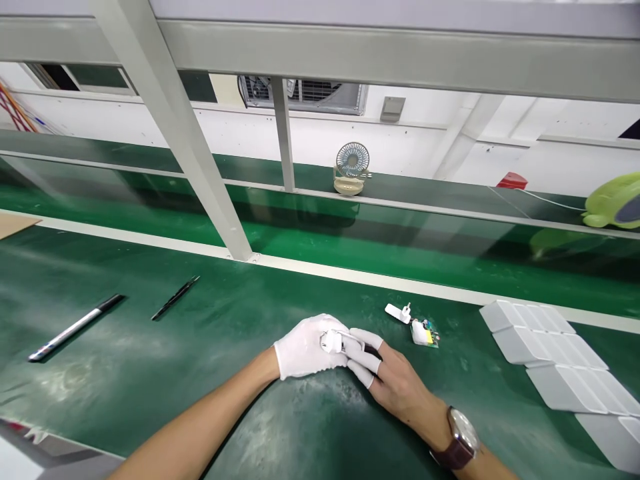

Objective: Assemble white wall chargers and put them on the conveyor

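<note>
Low on the green table [150,373], near six o'clock, my gloved left hand [305,347] is curled around a small white plug part [331,341], while the capped fingertips of my right hand [395,383] pinch it from the three o'clock side, so both hands meet on it. Its long axis runs roughly nine to three, between my palms. Another white plug piece [399,312] and a small circuit board [424,332] lie just beyond at two o'clock, nearer my right hand.
</note>
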Demonstrator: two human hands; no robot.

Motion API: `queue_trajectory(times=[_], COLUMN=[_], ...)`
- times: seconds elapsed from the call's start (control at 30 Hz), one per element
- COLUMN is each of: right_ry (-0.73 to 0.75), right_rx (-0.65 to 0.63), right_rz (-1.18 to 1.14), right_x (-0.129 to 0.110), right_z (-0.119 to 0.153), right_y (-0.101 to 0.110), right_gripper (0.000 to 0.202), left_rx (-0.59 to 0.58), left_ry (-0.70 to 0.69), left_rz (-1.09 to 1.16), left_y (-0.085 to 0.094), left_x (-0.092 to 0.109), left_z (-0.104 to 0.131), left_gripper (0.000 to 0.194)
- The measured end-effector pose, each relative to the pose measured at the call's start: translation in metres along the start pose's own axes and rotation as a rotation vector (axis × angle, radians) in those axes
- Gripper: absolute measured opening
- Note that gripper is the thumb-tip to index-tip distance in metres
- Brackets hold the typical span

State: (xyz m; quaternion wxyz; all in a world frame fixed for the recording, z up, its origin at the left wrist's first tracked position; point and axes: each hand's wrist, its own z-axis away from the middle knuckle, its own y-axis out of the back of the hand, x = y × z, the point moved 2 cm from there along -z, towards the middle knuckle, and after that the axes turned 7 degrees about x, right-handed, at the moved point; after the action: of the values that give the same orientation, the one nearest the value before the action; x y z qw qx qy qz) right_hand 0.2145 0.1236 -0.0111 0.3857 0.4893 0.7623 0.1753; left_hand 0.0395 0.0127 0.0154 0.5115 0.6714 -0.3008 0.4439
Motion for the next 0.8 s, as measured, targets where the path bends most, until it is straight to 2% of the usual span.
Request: queue_trajectory(times=[0.07,0.13,0.2,0.27,0.33,0.43,0.53,0.63,0.73,0.8], right_ry=[0.016,0.021,0.010,-0.013,-0.035,-0.088,-0.161,-0.391,-0.800,-0.989], right_rx=[0.013,0.049,0.140,0.230,0.208,0.061,0.059,0.164,0.235,0.207], right_rz=[-0.014,-0.009,-0.004,-0.006,-0.029,-0.096,-0.162,-0.348,-0.805,-1.107], right_x=[0.001,0.003,0.005,0.005,0.004,0.004,0.006,0.010,0.012,0.009], right_z=[-0.001,-0.002,-0.004,-0.005,-0.007,-0.009,-0.008,-0.006,-0.004,-0.005], right_y=[0.001,0.004,0.009,0.015,0.015,0.010,0.004,-0.001,-0.009,-0.015], right_gripper=[0.055,0.056,0.057,0.057,0.056,0.052,0.046,0.036,0.039,0.041], left_rx=[0.003,0.050,0.107,0.125,0.131,0.114,0.088,0.101,0.205,0.276], left_ry=[-0.009,-0.024,-0.034,-0.034,-0.023,-0.008,0.023,0.054,0.063,0.005], left_rz=[-0.011,-0.048,-0.084,-0.079,-0.034,0.030,0.054,0.040,-0.048,-0.144], left_y=[0.000,0.002,0.003,0.004,0.004,0.001,-0.002,-0.004,-0.009,-0.014], left_x=[-0.001,-0.003,-0.004,-0.005,-0.007,-0.008,-0.010,-0.010,-0.008,-0.006], left_z=[0.001,0.002,0.004,0.005,0.005,0.004,0.002,0.003,0.007,0.011], left_gripper=[0.030,0.057,0.092,0.110,0.113,0.114,0.112,0.114,0.128,0.122])
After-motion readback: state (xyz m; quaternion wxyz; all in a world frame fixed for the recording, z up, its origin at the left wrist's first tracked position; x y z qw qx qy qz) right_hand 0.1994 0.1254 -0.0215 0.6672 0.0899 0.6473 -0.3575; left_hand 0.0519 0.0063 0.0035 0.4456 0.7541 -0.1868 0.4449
